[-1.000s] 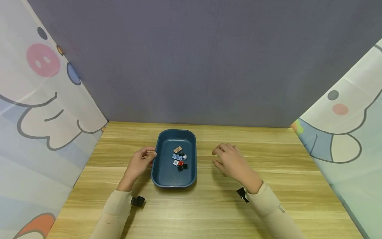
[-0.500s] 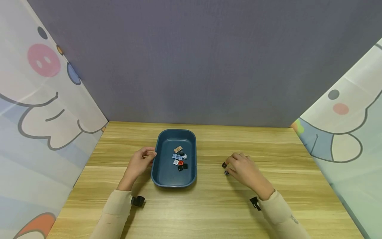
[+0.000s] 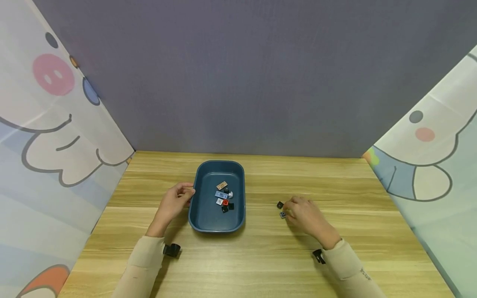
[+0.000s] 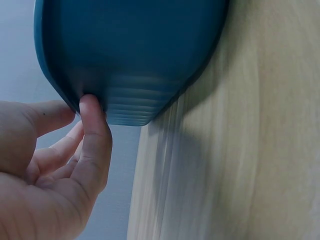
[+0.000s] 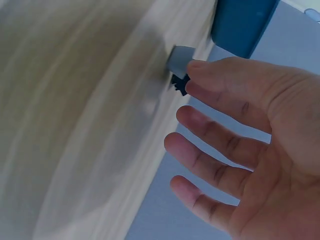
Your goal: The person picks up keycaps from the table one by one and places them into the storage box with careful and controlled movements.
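Observation:
In the head view, my left hand (image 3: 173, 205) is at the left side of a blue tray (image 3: 198, 227). Thumb and index finger pinch its rim, one each side of the wall in the left wrist view. Right of the tray, two small keycaps lie on the table: a black keycap (image 3: 280, 205) and a grey keycap (image 3: 283, 215). My right hand (image 3: 306, 217) is just beside them. The right wrist view shows the thumb tip against the edge of the grey keycap (image 5: 180, 61), its other fingers loosely extended; whether it touches is hard to tell.
Inside the tray are several small keycaps: a tan one (image 3: 222, 185), a light blue one (image 3: 221, 194), a red one (image 3: 225, 203), plus white and black ones. The wooden table (image 3: 238, 265) ends at a grey panel (image 3: 238, 82) behind. Printed curtains flank both sides.
My right hand has shifted right and slightly toward me, and the black and grey keycaps have come into view on the table. The left hand and tray have stayed put.

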Demonstrator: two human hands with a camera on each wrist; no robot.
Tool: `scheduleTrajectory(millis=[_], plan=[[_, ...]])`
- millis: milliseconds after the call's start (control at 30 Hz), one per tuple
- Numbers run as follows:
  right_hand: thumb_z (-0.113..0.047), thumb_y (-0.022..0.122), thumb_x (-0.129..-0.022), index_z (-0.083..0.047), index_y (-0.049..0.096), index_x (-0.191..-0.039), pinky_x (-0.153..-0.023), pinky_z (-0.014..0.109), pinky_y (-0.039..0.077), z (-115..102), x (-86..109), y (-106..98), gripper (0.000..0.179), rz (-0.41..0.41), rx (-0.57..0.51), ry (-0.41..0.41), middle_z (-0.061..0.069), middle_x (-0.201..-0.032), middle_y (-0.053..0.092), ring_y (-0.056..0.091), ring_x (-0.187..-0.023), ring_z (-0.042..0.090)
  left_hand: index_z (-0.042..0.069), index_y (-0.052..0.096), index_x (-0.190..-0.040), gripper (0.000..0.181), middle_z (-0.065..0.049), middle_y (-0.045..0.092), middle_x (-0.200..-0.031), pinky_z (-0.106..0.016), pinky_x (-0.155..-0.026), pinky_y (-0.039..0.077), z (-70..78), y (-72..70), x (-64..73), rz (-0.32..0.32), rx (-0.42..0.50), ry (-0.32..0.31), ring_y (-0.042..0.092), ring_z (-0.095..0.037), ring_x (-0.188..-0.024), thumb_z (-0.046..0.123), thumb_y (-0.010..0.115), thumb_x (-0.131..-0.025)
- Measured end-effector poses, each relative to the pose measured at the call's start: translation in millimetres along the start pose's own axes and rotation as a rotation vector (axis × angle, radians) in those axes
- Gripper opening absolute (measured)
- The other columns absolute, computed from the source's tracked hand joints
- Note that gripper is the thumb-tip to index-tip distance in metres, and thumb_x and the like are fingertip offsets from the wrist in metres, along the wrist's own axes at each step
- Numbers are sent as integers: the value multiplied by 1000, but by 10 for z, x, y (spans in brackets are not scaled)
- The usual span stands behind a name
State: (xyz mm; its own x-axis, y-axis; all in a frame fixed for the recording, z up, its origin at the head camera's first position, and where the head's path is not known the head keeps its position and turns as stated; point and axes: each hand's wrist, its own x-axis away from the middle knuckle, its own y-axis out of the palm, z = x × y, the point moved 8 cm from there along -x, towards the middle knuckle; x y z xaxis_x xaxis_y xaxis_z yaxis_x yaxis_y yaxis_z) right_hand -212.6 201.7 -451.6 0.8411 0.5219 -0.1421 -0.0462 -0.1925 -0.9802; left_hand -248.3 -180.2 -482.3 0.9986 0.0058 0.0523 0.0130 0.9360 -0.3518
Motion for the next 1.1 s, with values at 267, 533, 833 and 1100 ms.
scheduleTrajectory(millis=[267,533,833,1100], plan=[[-16,83,-84,-14,74,-98,-74,52,55,36,20,86,17,-14,-8,16,2,-99,65,64,-88,26,-3,60,-130,34,-24,67,-112,-33,-70,60,14,11,-5,0,0,3,66,-24,-86,15,62,-102],[-16,83,-84,-14,73,-97,-72,49,55,38,24,97,17,-11,-1,10,2,-97,64,63,-86,25,-4,59,-130,35,-26,66,-113,-36,-72,60,25,4,-3,-3,20,5,66,-27,-88,16,62,-102],[-16,84,-83,-13,74,-97,-73,50,56,14,27,65,18,11,-6,4,1,-97,65,64,-88,26,-4,60,-130,35,-25,67,-113,-32,-70,60,48,1,12,2,15,16,66,-27,-88,16,63,-101],[-14,83,-83,-13,73,-97,-68,45,55,-12,-13,2,17,33,-17,-11,2,-97,65,64,-90,26,-4,61,-129,34,-24,67,-112,-32,-70,60,33,-3,5,7,8,19,66,-26,-86,16,63,-101]])
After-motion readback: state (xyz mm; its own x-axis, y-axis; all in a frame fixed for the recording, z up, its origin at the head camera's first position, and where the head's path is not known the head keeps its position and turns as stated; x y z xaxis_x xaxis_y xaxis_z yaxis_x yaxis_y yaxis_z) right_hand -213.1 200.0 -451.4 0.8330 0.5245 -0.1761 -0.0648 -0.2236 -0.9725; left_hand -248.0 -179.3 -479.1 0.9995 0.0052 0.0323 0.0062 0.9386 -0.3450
